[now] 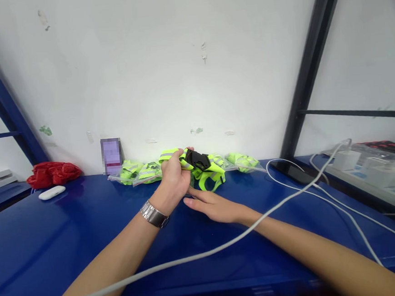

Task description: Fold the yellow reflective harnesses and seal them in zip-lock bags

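Note:
My left hand (176,170) is closed around a neon-yellow reflective belt (211,178) with silver stripes, held above the blue table. A black side-release buckle (197,159) sticks out to the right of the fingers, and a loop of strap hangs below it. Low over the tabletop, my right hand (214,206) lies just below and right of the left one, thumb and fingers stretched out. Its fingertips are partly hidden by the left hand, and whether they touch anything there is unclear.
Bagged yellow reflective bundles (148,172) lie along the wall, beside a propped phone (112,156). A red bag (53,173) and white earphone case (52,192) sit left. A white cable (206,253) crosses in front of my arms; a black phone (295,172) lies right.

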### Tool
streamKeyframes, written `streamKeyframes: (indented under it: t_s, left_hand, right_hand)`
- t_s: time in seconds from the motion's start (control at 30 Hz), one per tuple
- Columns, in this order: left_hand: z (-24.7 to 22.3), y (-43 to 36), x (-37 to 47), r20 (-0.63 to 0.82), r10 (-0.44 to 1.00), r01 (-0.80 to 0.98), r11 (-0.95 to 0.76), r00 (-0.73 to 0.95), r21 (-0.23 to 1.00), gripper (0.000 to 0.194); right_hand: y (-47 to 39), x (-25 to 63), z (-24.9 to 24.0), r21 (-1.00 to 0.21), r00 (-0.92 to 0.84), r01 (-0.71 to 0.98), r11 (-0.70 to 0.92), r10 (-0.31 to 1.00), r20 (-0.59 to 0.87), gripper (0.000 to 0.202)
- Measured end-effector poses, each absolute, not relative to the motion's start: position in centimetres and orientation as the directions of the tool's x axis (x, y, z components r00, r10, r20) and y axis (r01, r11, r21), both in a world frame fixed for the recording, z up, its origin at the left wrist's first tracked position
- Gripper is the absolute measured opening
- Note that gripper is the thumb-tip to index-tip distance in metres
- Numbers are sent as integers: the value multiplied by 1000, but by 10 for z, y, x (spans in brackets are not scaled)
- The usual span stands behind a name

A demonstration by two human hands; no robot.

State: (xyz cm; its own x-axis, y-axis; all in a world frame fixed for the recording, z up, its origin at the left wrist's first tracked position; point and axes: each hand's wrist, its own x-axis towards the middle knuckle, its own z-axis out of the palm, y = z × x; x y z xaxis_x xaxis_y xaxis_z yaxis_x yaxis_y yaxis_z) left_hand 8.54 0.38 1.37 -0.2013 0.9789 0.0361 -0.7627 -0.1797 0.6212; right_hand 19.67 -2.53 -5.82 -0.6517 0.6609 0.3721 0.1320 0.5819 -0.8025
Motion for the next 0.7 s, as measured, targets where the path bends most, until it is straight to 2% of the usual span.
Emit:
streamKeyframes:
  t_s: [0.1, 0.2, 0.33, 0.5, 0.6, 0.7]
  left_hand:
    - [12, -2, 89, 32, 984, -749, -157, -178, 643, 9]
    - [7, -5, 90, 22, 981, -703, -154, -193, 694, 10]
    - [-8, -9, 92, 15, 982, -645, -135, -188, 752, 18]
    - [-32, -9, 100, 84, 984, -524, -154, -155, 838, 26]
    - [-43, -3, 98, 172, 978, -412, -206, -118, 887, 25]
    - [-50, 7, 86, 176, 977, -371, -207, -116, 905, 19]
  right_hand:
    - [-18, 192, -63, -938, -548, -82, 338, 770, 326, 46]
    - [-11, 195, -57, -921, -377, -352, 167, 875, 303, 42]
    - [-4, 205, -45, -856, -115, -473, 207, 949, 293, 40]
    - [4, 209, -46, -767, 94, -604, 215, 976, 198, 27]
    - [11, 210, -52, -782, 212, -576, 239, 967, 140, 21]
    - [19, 212, -58, -789, 332, -519, 327, 929, 167, 19]
